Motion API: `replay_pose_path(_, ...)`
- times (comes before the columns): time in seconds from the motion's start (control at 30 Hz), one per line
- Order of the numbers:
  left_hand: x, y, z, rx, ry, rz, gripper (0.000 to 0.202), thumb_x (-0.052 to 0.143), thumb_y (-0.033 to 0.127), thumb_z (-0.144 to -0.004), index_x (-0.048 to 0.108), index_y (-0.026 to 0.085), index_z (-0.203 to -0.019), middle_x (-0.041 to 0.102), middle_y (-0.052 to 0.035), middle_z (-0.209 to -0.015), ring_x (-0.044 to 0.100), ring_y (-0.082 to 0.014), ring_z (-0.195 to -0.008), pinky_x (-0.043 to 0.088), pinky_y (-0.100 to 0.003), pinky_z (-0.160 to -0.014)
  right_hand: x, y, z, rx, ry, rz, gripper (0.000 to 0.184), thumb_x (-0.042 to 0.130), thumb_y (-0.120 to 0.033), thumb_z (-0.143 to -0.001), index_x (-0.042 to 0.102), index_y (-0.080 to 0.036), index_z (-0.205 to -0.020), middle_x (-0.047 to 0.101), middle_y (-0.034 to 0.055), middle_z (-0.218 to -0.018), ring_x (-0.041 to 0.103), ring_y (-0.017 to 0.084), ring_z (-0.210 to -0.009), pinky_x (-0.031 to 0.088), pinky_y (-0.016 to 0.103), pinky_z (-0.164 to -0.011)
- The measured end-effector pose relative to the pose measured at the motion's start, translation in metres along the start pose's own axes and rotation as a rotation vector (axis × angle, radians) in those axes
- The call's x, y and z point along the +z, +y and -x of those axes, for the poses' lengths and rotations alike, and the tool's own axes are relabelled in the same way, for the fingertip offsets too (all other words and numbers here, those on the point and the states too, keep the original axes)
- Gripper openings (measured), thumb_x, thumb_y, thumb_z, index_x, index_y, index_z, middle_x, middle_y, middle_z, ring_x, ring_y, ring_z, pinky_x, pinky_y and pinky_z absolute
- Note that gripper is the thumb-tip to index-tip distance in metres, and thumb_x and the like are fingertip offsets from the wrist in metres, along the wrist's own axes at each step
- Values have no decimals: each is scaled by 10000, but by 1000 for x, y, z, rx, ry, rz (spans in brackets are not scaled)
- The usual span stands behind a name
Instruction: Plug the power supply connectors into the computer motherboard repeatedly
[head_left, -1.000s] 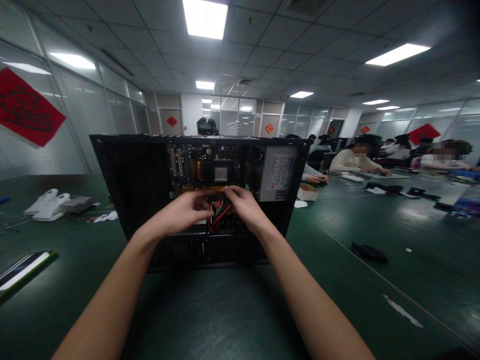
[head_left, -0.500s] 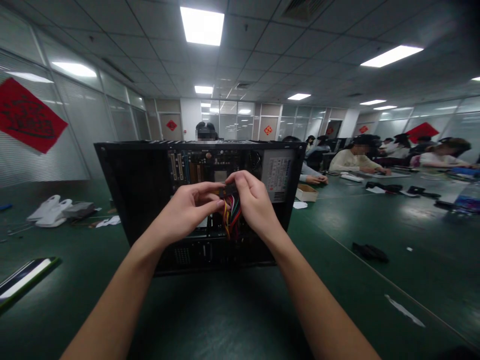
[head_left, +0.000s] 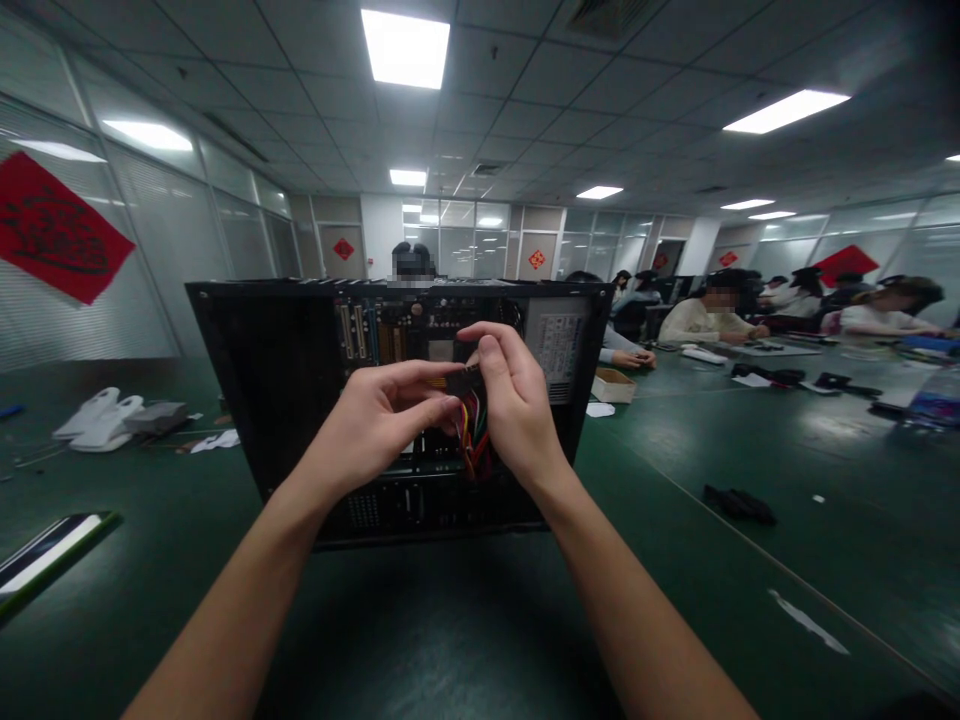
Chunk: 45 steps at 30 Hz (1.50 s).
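The left hand (head_left: 364,425) and right hand (head_left: 517,405) pinch a black plug (head_left: 463,381) between them; a hard tug could loosen the wires (head_left: 472,440) dangling beneath.

This place is looking like an office serving as a shared workroom. Bright square light panels (head_left: 405,48) are shining from a gridded tile ceiling (head_left: 315,100), and glass partitions (head_left: 169,215), some with blinds, are enclosing the room. Red paper decorations (head_left: 64,230) are hanging on the glass and the doors beyond. Several people (head_left: 694,322) are sitting farther along the green table (head_left: 825,450), where an opened computer case (head_left: 259,370) is standing among scattered items.
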<state>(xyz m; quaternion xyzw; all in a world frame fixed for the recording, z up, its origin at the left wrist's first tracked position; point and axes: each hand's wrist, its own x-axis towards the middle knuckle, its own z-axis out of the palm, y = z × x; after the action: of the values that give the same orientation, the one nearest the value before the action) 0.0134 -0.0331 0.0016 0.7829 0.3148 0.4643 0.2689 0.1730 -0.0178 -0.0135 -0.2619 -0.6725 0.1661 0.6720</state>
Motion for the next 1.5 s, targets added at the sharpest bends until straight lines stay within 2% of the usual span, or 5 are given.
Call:
replay_pose_path(0.33,-10,5,6,179,72,-311,428,744,397,-785,719,205,-1167,767,-60,-968,712,-206,-826,598,-317,-790,-3,-4,-1,53,-152,-93,376,400,-523,-985,583,-250,-1167,617,28,-1008,583,182,-968,475,326,-883)
replay_pose_path(0.53,-9,13,8,202,-124,-365,651,769,378,-762,562,205,-1355,733,-14,-862,678,-161,-744,548,-247,-699,-3,-7,4,109,-234,-145,519,417,-551,-972,417,-274,-1411,634,43,-1071,606,213,-1039,505,375,-912)
replay_pose_path(0.87,-23,11,8,220,-83,-636,570,685,429,-815,533,198,-1313,676,5,-777,649,-152,-702,479,-228,-667,-21,-8,2,208,-569,-238,734,610,-315,-882,227,-280,-1508,654,31,-1041,622,122,-715,560,280,-667)
replay_pose_path(1.17,-27,14,9,207,-73,-632,544,677,430,-808,542,195,-1280,650,22,-736,624,-131,-648,449,-196,-608,-14,-16,5,106,-491,-185,700,555,-167,-795,340,-283,-1451,602,59,-1250,628,149,-830,576,318,-747)
replay_pose_path(1.5,-28,16,10,213,-89,-601,535,710,429,-787,548,208,-1247,651,22,-751,632,-137,-659,470,-205,-606,-15,-22,5,109,-537,-216,679,556,-171,-802,365,-285,-1444,618,52,-1205,634,161,-850,586,335,-772)
